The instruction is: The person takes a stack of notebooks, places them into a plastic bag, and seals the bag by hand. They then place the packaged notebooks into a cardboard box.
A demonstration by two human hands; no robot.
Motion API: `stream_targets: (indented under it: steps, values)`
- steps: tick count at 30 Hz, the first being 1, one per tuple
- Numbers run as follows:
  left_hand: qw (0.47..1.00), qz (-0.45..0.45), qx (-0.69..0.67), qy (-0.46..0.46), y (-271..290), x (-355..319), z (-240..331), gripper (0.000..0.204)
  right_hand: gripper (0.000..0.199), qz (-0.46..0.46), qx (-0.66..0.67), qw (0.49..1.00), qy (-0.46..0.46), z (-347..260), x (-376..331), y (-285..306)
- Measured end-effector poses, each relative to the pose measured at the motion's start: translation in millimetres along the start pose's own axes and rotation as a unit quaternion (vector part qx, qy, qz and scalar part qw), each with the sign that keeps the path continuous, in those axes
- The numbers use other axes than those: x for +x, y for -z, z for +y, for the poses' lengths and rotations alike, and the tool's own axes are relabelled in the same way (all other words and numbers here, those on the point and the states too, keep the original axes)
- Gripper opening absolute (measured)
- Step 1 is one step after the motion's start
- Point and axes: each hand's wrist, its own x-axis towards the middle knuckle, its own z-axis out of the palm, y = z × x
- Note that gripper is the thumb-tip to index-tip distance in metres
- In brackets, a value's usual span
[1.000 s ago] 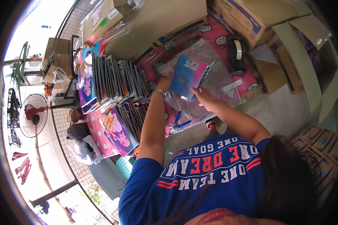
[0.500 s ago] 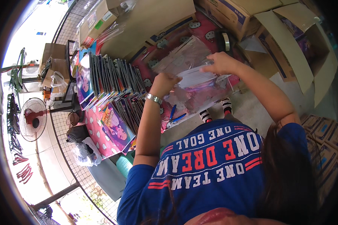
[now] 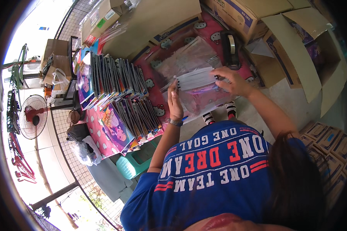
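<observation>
A white-paged stack of spiral notebooks (image 3: 196,78) lies in front of me among clear plastic bags (image 3: 187,57), with black coils showing at both ends. My left hand (image 3: 175,103) stands upright against its left end, fingers straight and close together. At the right end, my right hand (image 3: 233,81) has its fingers bent round the corner beside the coil. A purple-pink picture cover (image 3: 204,99) shows through shiny plastic at the stack's near side. Behind my left wrist, a blue-handled tool (image 3: 185,118) is mostly hidden.
Rows of spiral notebooks (image 3: 113,79) stand packed at the left of the pink patterned table (image 3: 158,111). A black tape dispenser (image 3: 231,50) sits at the far right edge. Open cartons (image 3: 297,57) stand to the right; a green stool (image 3: 133,165) is below the table's left side.
My left hand has gone from pinching at the plastic to lying flat against the stack's left end. My right hand has come lower, onto the right end. The stack's coils now show.
</observation>
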Motion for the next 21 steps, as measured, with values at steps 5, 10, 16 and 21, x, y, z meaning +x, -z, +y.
stream_targets:
  steps: [5,10,16,21]
  values:
    - [0.965,-0.070,0.217,-0.126,-8.1,10.7,22.8,0.068,0.039,-0.095,-0.115,0.988,0.050,8.1,9.9,-16.8]
    - [0.893,-0.146,0.381,-0.189,-18.3,25.5,42.7,0.071,0.041,-0.111,-0.193,0.973,0.058,-7.3,21.0,-32.4]
    - [0.899,-0.153,0.365,-0.186,-31.3,9.8,26.5,0.074,0.038,0.032,-0.081,0.993,0.075,6.6,24.8,-16.4]
    - [0.888,-0.146,0.392,-0.193,-47.2,-2.0,19.4,0.086,0.018,0.249,-0.005,0.851,-0.463,142.3,-18.1,12.0]
